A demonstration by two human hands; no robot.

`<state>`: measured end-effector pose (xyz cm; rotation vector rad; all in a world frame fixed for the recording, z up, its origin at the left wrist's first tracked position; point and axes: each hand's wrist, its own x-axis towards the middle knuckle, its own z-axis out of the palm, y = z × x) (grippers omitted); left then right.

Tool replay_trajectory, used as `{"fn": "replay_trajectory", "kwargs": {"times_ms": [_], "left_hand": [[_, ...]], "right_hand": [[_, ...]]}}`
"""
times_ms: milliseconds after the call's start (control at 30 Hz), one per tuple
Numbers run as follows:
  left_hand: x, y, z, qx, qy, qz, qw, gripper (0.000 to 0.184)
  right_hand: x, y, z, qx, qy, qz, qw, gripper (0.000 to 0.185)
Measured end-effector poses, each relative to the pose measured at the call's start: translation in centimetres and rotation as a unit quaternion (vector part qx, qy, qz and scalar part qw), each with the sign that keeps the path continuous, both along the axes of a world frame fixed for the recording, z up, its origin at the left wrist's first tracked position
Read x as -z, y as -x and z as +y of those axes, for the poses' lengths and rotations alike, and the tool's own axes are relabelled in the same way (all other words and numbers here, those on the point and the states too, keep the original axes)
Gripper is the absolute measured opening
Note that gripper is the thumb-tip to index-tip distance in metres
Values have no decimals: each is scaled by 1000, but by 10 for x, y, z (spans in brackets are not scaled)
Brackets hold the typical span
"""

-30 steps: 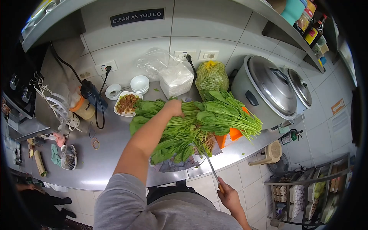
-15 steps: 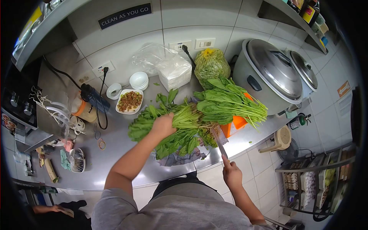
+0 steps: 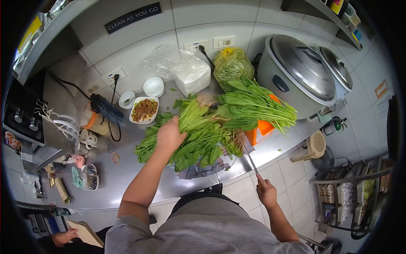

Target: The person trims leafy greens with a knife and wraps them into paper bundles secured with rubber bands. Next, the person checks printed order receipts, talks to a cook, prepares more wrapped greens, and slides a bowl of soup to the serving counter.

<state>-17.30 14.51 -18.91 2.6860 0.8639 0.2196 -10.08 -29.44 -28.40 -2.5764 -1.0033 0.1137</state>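
My left hand [image 3: 171, 136] is wrapped round the stems of a bunch of leafy greens [image 3: 190, 116], whose pale root ends point up toward the wall. More loose leafy greens [image 3: 198, 154] lie beneath it on crumpled greyish paper [image 3: 201, 170]. My right hand [image 3: 266, 192] grips a knife [image 3: 250, 160] by its handle, low at the counter's front edge. The blade reaches up to the cut root ends beside the pile. Another bunch of leafy greens [image 3: 258, 106] rests to the right, partly over an orange and white object [image 3: 265, 127].
Behind are a bowl of chopped food [image 3: 144, 111], small white bowls [image 3: 153, 86], a plastic-wrapped white stack [image 3: 192, 78] and a bag of greens [image 3: 234, 67]. A large lidded pot [image 3: 296, 76] stands right. A co-worker's hand [image 3: 65, 237] holds a board [image 3: 86, 233] at lower left.
My left hand has moved slightly left, lifting and tilting the bunch so its roots swing up toward the wall. The knife has shifted down and right. The co-worker's board has come further into view.
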Motion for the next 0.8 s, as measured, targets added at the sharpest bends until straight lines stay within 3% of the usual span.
{"fn": "replay_trajectory", "kwargs": {"times_ms": [33, 100, 233, 267, 333, 467, 600, 667, 800], "left_hand": [[15, -4, -6, 6, 3, 1, 1000, 43], [54, -12, -19, 80, -95, 85, 989, 52], [36, -13, -55, 61, -119, 124, 983, 67], [38, -16, -56, 71, -123, 127, 982, 67], [45, -23, -52, 51, -134, -6, 990, 62], [51, -36, -42, 67, -78, 46, 994, 50], [49, -31, -51, 92, -105, -3, 990, 47], [64, -22, -57, 117, -13, 6, 993, 53], [70, -15, -85, 168, -95, -22, 981, 45]], "right_hand": [[3, 4, -5, 6, 3, 1, 1000, 55], [8, 11, -13, 29, 2, 8, 1000, 55], [6, 27, -18, 75, -6, 63, 995, 60], [7, 31, -19, 85, -9, 67, 994, 60], [8, 38, -20, 96, -25, 69, 993, 60], [11, 49, -24, 89, -49, 71, 992, 60], [3, 57, -23, 52, -82, 52, 994, 58], [-2, 59, -19, 42, -94, 67, 992, 58], [-12, 58, -13, 3, -95, 82, 992, 60]]}}
